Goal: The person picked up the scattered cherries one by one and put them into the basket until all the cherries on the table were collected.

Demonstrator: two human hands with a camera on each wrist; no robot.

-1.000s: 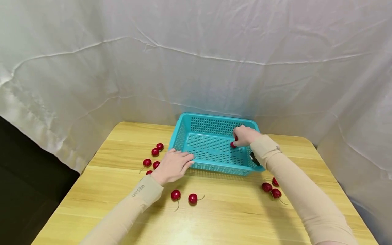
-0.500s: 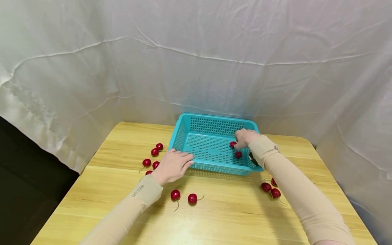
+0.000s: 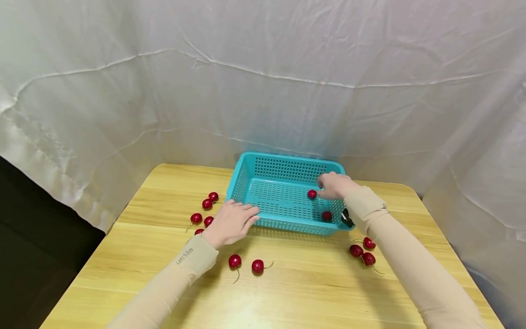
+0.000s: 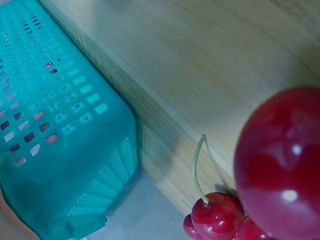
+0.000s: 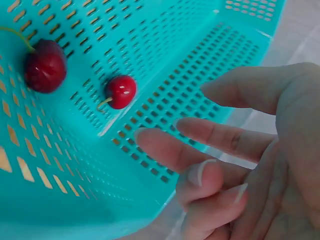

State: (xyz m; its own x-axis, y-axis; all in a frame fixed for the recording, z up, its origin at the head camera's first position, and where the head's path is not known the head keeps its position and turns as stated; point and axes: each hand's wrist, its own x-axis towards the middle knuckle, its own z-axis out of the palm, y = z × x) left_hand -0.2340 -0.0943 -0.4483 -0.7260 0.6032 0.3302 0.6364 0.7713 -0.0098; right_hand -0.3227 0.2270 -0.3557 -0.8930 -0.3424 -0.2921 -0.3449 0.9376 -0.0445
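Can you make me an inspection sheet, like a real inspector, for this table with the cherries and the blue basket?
Surface: light wood-grain table, with a bright glare patch near the front.
Job's things: turquoise mesh basket toward the back; red cherries, two inside the basket and ten in sight on the table.
Clutter: nothing seen.
Left hand: on the basket's near left corner; hard to tell whether it grips.
Right hand: over the basket's right end, holding nothing.
Cables: nothing seen.
Surroundings: pale cloth hanging behind and at both sides.
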